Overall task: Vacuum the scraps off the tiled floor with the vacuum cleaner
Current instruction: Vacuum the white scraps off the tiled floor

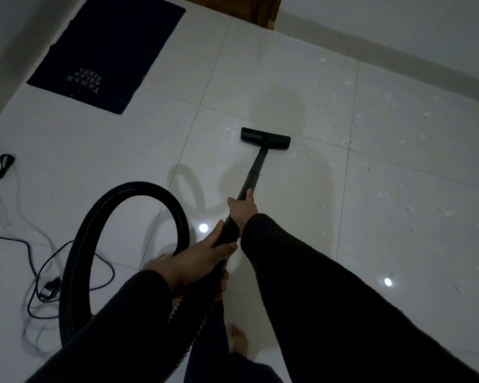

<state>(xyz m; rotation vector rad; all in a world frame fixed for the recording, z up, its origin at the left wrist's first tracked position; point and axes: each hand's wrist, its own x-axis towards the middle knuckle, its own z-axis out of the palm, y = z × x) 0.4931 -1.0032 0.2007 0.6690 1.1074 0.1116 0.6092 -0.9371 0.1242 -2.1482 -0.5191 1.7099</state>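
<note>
- The right hand [242,207] is wrapped around the vacuum wand [253,172]; the left hand [202,258] is clenched on the handle lower down, near the hose [127,205].
- The floor head [265,137] lies at twelve o'clock from the hands, its long axis crosswise to the wand.
- Most scraps [382,195] lie at two to three o'clock from the head, on the tiled floor [288,78], so I judge a rightward sweep comes next.
- The vacuum body is out of view; the pale scraps are hard to make out.

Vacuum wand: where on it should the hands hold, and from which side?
Hold the rigid black wand on its upper near end, from above and behind. The right hand wraps it further down, and the left hand holds the handle where the ribbed hose joins. The floor head stays flat.
</note>
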